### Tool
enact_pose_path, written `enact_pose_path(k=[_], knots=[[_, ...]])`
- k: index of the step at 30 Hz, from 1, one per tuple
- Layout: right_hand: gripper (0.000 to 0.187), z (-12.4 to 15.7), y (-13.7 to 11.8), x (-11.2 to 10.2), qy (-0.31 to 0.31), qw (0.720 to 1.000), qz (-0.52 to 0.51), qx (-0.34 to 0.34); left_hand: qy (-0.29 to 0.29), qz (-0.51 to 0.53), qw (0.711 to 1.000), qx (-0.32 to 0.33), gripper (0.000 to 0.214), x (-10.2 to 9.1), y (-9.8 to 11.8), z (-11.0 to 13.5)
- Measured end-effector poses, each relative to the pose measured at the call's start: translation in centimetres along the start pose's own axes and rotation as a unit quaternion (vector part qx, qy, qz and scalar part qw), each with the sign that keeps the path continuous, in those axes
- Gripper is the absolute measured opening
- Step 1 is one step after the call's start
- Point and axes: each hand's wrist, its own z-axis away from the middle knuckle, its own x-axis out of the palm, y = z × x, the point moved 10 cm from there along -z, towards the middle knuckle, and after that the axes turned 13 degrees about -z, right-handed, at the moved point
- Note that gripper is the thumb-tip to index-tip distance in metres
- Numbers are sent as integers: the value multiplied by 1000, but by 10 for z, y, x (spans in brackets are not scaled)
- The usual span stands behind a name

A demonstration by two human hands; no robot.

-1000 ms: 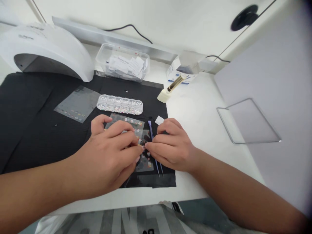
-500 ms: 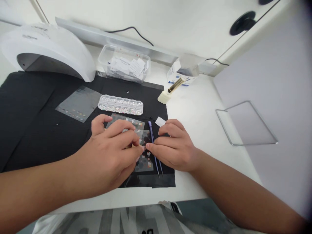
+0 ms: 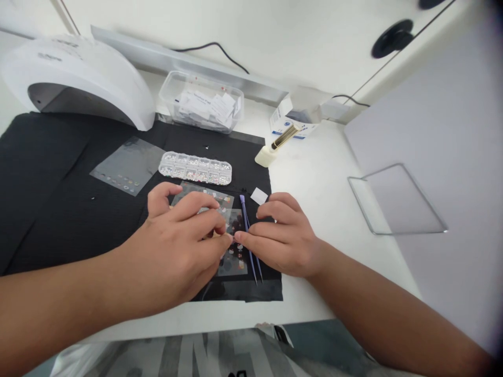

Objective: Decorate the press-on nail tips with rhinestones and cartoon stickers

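My left hand (image 3: 178, 246) is closed, thumb and fingertips together over clear sticker sheets (image 3: 236, 266). Close by on the right, my right hand (image 3: 288, 238) is also closed, its fingertips meeting the left thumb's tip. Something tiny may be pinched between them, but it is too small and hidden to name. Purple tweezers (image 3: 250, 246) lie between the sheets and my right hand. Just beyond its fingers rests a small white square (image 3: 259, 196). A clear compartment case of tiny gems (image 3: 195, 168) sits past my left fingers, with another clear sticker sheet (image 3: 129, 162) to its left.
A white nail lamp (image 3: 106, 73) stands at the back left of the black mat (image 3: 43, 183). Behind the case are a plastic tub of packets (image 3: 168, 97) and an opened box (image 3: 280, 125). A gold-capped bottle (image 3: 266, 156) stands at the mat's right edge; a wire frame (image 3: 408, 231) is far right.
Both hands keep nearly the same place and pose, with only a slight shift at the fingertips. The objects on the mat have stayed put.
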Motion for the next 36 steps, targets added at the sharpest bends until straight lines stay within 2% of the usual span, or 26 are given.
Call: enact_pose_path(k=[28, 36], knots=[[9, -4, -1, 1, -16, 1000, -10, -9, 14, -4, 1000, 4, 19, 1, 0, 1], [12, -3, 9, -3, -17, 998, -54, 27, 18, 1, 1000, 12, 19, -1, 0, 0]])
